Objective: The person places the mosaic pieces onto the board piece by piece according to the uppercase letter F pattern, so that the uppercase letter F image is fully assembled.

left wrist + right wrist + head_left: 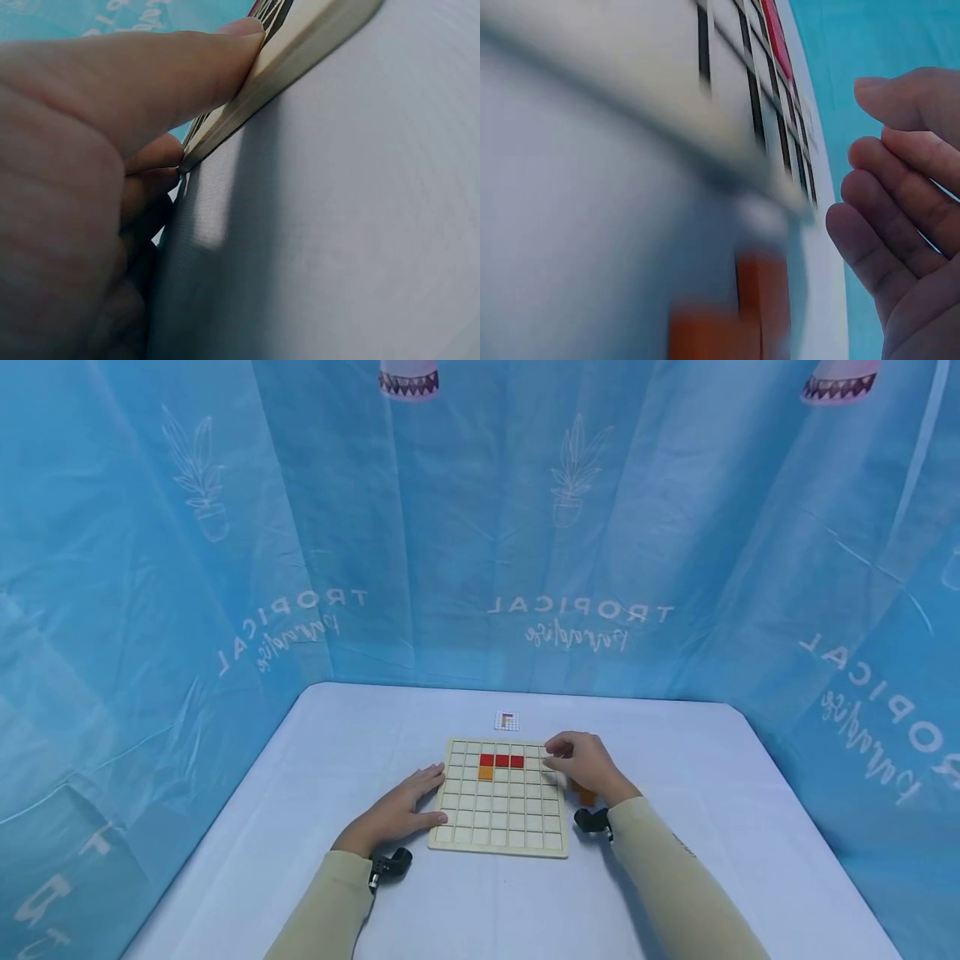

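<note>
A pale wooden grid board (498,814) lies on the white table, with a row of three red tiles (502,761) and one orange tile (486,772) below the leftmost red one. My left hand (420,795) rests flat against the board's left edge with straight fingers; in the left wrist view the thumb (172,75) presses the board's rim (300,52). Over the board's upper right corner hovers my right hand (553,757), its fingers loosely curled and its palm (900,225) empty. Orange blocks (585,793) lie on the table just under that hand, off the board's right side; they show blurred as orange blocks (757,300) in the right wrist view.
A small pattern card (507,721) lies just beyond the board's far edge. The white table (315,752) has rounded far corners. Blue printed curtains (480,527) close it in on the back and both sides.
</note>
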`<state>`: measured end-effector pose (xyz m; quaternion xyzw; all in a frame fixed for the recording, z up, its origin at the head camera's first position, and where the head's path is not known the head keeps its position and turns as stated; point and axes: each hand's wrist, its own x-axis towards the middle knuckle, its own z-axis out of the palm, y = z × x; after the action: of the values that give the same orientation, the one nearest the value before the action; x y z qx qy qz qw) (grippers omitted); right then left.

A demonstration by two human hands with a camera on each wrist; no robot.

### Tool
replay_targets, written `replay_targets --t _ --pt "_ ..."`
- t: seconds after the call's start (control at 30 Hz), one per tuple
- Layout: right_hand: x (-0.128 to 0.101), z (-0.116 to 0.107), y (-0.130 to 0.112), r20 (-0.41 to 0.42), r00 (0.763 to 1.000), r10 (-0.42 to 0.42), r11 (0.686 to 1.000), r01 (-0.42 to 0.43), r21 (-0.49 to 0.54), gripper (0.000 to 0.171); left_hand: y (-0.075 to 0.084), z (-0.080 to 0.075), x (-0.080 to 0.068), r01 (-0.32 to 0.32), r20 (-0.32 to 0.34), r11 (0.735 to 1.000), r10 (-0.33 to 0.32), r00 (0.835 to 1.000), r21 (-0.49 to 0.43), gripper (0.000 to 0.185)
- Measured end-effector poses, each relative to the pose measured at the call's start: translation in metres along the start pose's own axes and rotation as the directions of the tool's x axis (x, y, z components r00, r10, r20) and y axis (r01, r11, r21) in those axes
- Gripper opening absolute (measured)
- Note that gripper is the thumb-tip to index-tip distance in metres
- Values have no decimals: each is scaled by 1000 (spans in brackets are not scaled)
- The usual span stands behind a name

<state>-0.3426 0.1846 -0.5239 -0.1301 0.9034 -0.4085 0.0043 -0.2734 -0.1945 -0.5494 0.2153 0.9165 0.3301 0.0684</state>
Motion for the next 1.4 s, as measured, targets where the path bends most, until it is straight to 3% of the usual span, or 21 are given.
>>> replay_targets --t 0.2,0.33,0.93,1.23,1.4 --pt "-11 -23 14 29 993 116 993 -116 -18 25 0 0 0 6 -1 1000 -6 1000 8 82" --pt "-16 -32 25 75 987 140 990 -138 -33 25 -1 0 0 2 -6 1000 -2 1000 15 83" --pt "-28 -31 35 165 985 40 998 -30 -62 28 -1 3 1 15 -9 1000 -15 1000 8 85" --pt "-29 -25 38 138 990 -10 996 22 -85 20 2 1 1 14 -6 1000 -14 1000 2 84" --pt "-29 -24 34 113 993 24 997 -15 -81 20 1 2 2 13 -7 1000 -13 1000 1 85"
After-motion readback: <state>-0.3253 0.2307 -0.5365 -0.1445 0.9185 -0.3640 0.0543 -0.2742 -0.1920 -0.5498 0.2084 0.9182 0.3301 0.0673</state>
